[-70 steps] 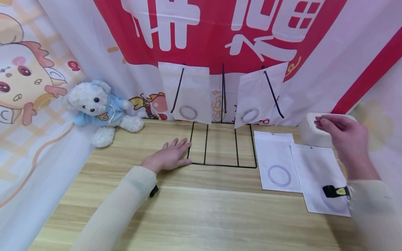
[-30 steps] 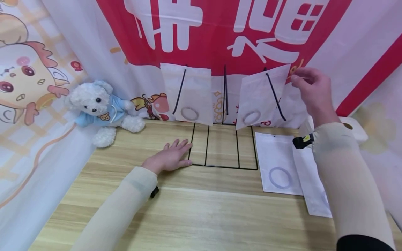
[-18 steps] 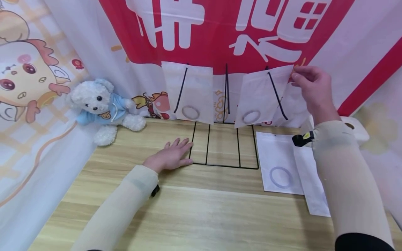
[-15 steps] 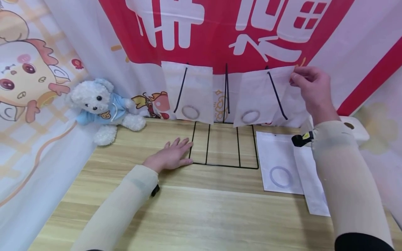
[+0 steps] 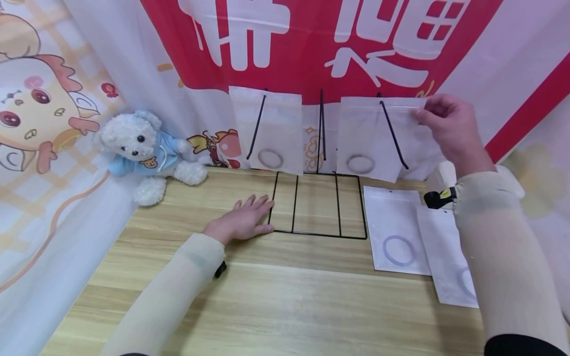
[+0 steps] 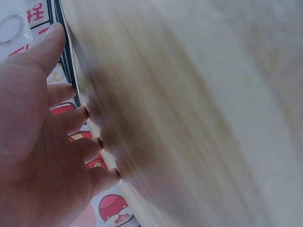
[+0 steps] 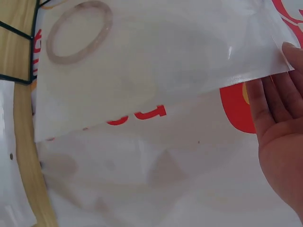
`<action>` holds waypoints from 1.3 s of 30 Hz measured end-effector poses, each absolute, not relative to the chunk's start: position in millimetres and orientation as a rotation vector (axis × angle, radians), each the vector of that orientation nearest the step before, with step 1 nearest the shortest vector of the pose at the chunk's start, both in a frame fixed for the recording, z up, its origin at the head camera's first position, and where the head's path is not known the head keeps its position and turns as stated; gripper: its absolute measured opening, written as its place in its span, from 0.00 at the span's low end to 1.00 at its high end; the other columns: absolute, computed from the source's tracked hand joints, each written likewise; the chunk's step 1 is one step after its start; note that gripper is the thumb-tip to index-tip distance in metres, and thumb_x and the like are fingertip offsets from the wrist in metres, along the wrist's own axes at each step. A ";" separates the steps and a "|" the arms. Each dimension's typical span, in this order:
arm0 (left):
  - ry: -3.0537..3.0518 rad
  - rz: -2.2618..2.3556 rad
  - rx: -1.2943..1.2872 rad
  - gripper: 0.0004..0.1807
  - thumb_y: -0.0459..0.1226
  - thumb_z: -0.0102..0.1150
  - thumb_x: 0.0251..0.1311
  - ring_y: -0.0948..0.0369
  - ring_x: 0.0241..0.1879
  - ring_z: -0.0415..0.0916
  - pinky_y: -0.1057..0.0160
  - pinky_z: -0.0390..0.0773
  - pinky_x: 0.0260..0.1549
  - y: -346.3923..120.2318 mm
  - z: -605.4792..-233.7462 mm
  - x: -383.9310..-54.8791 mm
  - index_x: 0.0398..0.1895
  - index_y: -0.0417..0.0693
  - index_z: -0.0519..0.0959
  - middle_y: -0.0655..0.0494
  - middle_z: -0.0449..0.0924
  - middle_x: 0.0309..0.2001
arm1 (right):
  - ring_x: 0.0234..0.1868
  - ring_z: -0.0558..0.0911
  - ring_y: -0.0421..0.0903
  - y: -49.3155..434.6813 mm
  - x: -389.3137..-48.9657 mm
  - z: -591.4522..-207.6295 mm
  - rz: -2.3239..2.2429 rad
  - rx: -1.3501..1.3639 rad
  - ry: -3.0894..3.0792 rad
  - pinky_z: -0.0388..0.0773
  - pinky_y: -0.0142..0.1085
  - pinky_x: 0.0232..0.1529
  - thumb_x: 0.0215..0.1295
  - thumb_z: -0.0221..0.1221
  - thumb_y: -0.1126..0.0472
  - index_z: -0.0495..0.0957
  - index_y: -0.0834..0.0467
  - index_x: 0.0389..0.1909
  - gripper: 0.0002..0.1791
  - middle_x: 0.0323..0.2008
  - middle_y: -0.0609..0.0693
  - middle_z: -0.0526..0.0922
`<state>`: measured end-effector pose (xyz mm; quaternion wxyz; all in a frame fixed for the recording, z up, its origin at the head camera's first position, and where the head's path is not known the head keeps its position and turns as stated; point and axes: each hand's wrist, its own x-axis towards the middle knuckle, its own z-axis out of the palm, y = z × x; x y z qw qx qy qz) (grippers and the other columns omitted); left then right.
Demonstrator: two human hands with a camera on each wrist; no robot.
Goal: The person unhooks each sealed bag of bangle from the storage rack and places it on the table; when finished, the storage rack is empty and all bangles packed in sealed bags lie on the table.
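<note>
A translucent white zip bag (image 5: pixel 362 133) with a ring-shaped bangle inside hangs on the right hook of a black wire display rack (image 5: pixel 318 235). My right hand (image 5: pixel 451 126) pinches its upper right corner between thumb and fingers, as the right wrist view (image 7: pixel 286 94) also shows. A similar bag (image 5: pixel 280 128) with a bangle hangs on the left hook; the middle hook (image 5: pixel 321 128) carries nothing. My left hand (image 5: pixel 242 220) lies with fingers spread, fingertips at the left side of the rack's base. In the left wrist view, the left hand (image 6: pixel 52 142) shows its palm side.
Two more white bags, one flat bag (image 5: pixel 396 232) and a second bag (image 5: pixel 445 257) overlapping it, lie right of the rack. A white box (image 5: pixel 441 178) stands behind them, partly hidden by my right arm. A plush bear (image 5: pixel 144 153) sits at the back left by the curtain.
My right hand has risen from above the loose bags to the right hanging bag and gripped its corner. That bag has turned from tilted to nearly level. The left hand has stayed put.
</note>
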<state>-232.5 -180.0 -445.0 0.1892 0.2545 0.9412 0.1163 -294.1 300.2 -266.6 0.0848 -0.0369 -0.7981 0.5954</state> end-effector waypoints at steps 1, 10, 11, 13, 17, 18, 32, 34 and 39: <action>2.646 0.327 0.715 0.45 0.60 0.51 0.81 0.34 0.87 0.36 0.25 0.40 0.82 -179.9 -444.8 -232.2 0.90 0.51 0.49 0.43 0.40 0.90 | 0.55 0.83 0.36 301.1 -293.3 -265.6 1.765 -0.092 -2.401 0.84 0.19 0.44 0.59 0.76 0.40 0.83 0.45 0.69 0.36 0.61 0.40 0.86; 2.649 0.336 0.715 0.45 0.59 0.51 0.81 0.33 0.87 0.36 0.24 0.41 0.81 -179.5 -445.6 -230.8 0.90 0.50 0.50 0.42 0.41 0.90 | 0.52 0.86 0.36 305.0 -286.2 -254.3 1.537 -0.089 -2.647 0.83 0.20 0.41 0.57 0.72 0.32 0.79 0.36 0.73 0.41 0.71 0.40 0.81; 2.648 0.335 0.716 0.45 0.59 0.51 0.81 0.33 0.87 0.36 0.23 0.41 0.81 -179.9 -445.9 -231.0 0.90 0.50 0.50 0.42 0.41 0.90 | 0.51 0.86 0.36 304.5 -286.0 -253.9 1.532 -0.096 -2.648 0.83 0.20 0.41 0.56 0.72 0.31 0.80 0.37 0.73 0.41 0.71 0.40 0.82; 2.646 0.338 0.717 0.45 0.58 0.52 0.81 0.33 0.87 0.36 0.24 0.40 0.81 -180.5 -446.2 -231.0 0.90 0.49 0.49 0.42 0.40 0.90 | 0.51 0.86 0.37 303.6 -285.7 -254.0 1.542 -0.106 -2.633 0.83 0.20 0.41 0.55 0.72 0.31 0.81 0.38 0.71 0.41 0.68 0.41 0.83; 2.640 0.352 0.711 0.45 0.58 0.53 0.81 0.33 0.87 0.36 0.23 0.40 0.81 -181.4 -447.0 -231.4 0.90 0.49 0.50 0.42 0.40 0.90 | 0.50 0.87 0.36 302.7 -284.2 -255.7 1.571 -0.132 -2.597 0.84 0.20 0.42 0.54 0.72 0.31 0.84 0.41 0.69 0.40 0.60 0.40 0.87; 2.641 0.350 0.712 0.45 0.58 0.52 0.81 0.33 0.87 0.36 0.24 0.40 0.81 -181.3 -447.6 -231.6 0.90 0.49 0.50 0.42 0.40 0.90 | 0.49 0.87 0.36 302.7 -283.6 -256.2 1.586 -0.147 -2.587 0.84 0.20 0.41 0.53 0.73 0.31 0.84 0.41 0.68 0.40 0.58 0.39 0.88; 2.635 0.383 0.729 0.46 0.61 0.50 0.80 0.32 0.87 0.36 0.23 0.39 0.81 -182.2 -450.3 -234.6 0.90 0.51 0.50 0.42 0.40 0.90 | 0.45 0.90 0.33 308.5 -260.8 -264.4 1.606 -0.154 -2.531 0.84 0.20 0.40 0.53 0.75 0.33 0.85 0.45 0.66 0.40 0.50 0.36 0.90; 2.634 0.404 0.737 0.47 0.63 0.50 0.80 0.32 0.87 0.35 0.22 0.38 0.80 -183.4 -452.2 -235.3 0.90 0.51 0.50 0.42 0.41 0.90 | 0.44 0.90 0.32 309.5 -256.7 -265.6 1.599 -0.138 -2.532 0.84 0.20 0.40 0.54 0.75 0.34 0.86 0.46 0.66 0.39 0.49 0.35 0.90; 2.639 0.406 0.733 0.47 0.63 0.51 0.79 0.31 0.87 0.37 0.21 0.39 0.79 -183.6 -456.8 -237.4 0.90 0.51 0.51 0.42 0.42 0.90 | 0.41 0.91 0.32 312.8 -245.4 -268.6 1.562 -0.105 -2.556 0.85 0.21 0.41 0.57 0.74 0.36 0.86 0.47 0.66 0.36 0.46 0.32 0.89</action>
